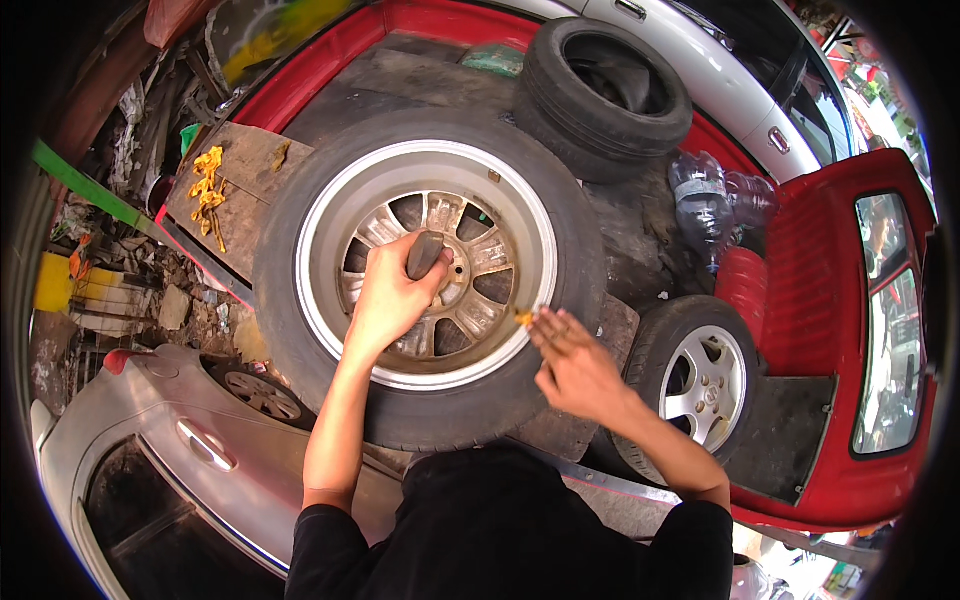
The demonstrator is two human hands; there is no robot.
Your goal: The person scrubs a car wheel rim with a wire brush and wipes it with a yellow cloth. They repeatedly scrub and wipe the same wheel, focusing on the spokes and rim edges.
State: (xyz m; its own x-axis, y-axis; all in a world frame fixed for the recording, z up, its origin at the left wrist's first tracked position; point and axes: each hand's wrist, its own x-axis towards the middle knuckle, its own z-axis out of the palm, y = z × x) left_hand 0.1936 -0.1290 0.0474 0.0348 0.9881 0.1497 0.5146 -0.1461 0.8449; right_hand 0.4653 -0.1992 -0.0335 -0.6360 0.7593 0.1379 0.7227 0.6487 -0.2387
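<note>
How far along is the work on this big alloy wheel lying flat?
Done so far: the tyred alloy wheel lies flat on the dark platform. In hand: the left hand presses a dark grey block near the hub, while the right hand holds a small orange-yellow piece at the rim. Left: the spokes look grimy and worn; more I cannot tell.

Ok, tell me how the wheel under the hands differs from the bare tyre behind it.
The wheel carries a silver spoked alloy rim; the bare tyre has none, so its middle is hollow. The wheel looks larger and lies flat; the bare tyre is tilted. The left hand holds a dark tool over the wheel's hub; nothing touches the bare tyre. Both are black rubber on the red truck bed.
</note>
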